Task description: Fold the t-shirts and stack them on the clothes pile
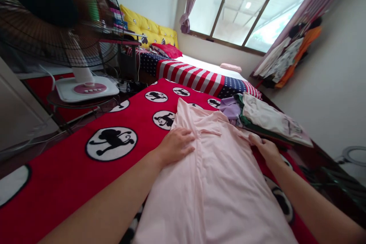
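A pale pink shirt (228, 183) lies spread on a red blanket (68, 194) printed with black monkeys in white ovals. Its collar end points away from me, and a lengthwise fold runs down its left part. My left hand (177, 145) rests on the shirt's left side near the top, fingers stretched over the cloth. On the opposite side, my right hand (264, 148) pinches the shirt's edge near what looks like a sleeve, with thumb and fingers together. The lower end of the shirt runs out of view at the bottom.
Folded clothes (268, 118) are stacked just beyond my right hand. At the left, a fan (85, 87) stands on a small stool. Farther back is a bed with a flag-patterned cover (188, 78). Clothes (294, 55) hang on the right wall beside the window.
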A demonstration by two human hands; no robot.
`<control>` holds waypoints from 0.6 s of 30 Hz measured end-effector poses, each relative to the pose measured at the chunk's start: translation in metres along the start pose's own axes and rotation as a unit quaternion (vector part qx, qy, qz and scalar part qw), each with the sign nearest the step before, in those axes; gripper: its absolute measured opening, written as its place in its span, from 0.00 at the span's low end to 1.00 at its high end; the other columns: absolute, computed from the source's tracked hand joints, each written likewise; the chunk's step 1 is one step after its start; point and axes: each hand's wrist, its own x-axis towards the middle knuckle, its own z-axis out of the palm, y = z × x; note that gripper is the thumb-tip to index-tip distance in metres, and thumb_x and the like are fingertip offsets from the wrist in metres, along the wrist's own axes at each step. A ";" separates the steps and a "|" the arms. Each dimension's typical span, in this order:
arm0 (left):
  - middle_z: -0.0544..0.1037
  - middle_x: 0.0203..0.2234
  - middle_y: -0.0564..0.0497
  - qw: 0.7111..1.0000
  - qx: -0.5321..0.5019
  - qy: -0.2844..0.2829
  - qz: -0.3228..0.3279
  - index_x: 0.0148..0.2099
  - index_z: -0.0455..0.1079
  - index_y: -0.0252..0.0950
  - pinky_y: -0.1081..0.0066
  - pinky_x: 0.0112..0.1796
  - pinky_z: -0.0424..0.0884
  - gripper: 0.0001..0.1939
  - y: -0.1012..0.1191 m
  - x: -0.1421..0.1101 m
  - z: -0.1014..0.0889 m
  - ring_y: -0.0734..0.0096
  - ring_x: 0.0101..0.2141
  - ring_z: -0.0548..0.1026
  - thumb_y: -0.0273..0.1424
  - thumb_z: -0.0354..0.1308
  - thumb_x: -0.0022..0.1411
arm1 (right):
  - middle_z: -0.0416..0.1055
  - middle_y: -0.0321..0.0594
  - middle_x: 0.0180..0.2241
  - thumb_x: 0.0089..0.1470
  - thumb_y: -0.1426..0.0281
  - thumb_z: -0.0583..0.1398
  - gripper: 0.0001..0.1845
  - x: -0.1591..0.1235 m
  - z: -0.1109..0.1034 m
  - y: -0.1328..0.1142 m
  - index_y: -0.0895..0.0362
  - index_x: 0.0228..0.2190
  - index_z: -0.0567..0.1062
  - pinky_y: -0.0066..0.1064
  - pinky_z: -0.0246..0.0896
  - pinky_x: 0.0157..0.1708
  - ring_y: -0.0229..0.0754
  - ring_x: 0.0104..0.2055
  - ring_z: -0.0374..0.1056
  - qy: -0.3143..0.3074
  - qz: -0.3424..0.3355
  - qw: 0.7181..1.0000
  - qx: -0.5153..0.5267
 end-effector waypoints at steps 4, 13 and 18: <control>0.73 0.52 0.48 1.000 -0.015 0.005 -0.008 0.50 0.74 0.42 0.62 0.56 0.63 0.15 -0.001 -0.001 0.000 0.63 0.53 0.70 0.37 0.56 0.63 | 0.76 0.43 0.28 0.40 0.57 0.65 0.17 -0.009 0.002 -0.016 0.57 0.28 0.76 0.36 0.67 0.30 0.49 0.29 0.72 -0.028 0.048 0.980 0.190; 0.74 0.52 0.48 0.999 -0.026 0.019 -0.003 0.49 0.74 0.41 0.64 0.55 0.64 0.14 -0.003 -0.001 0.001 0.64 0.52 0.70 0.36 0.56 0.63 | 0.72 0.44 0.48 0.55 0.71 0.59 0.07 -0.066 -0.014 -0.075 0.51 0.36 0.76 0.39 0.65 0.50 0.46 0.50 0.69 -0.197 -0.422 0.882 0.080; 0.73 0.52 0.49 1.000 -0.025 0.011 -0.002 0.50 0.74 0.42 0.64 0.55 0.64 0.14 -0.003 -0.001 0.000 0.64 0.53 0.70 0.36 0.56 0.63 | 0.69 0.48 0.50 0.56 0.64 0.59 0.14 -0.071 0.000 -0.078 0.52 0.45 0.71 0.42 0.64 0.51 0.49 0.53 0.67 -0.074 -0.374 0.923 0.051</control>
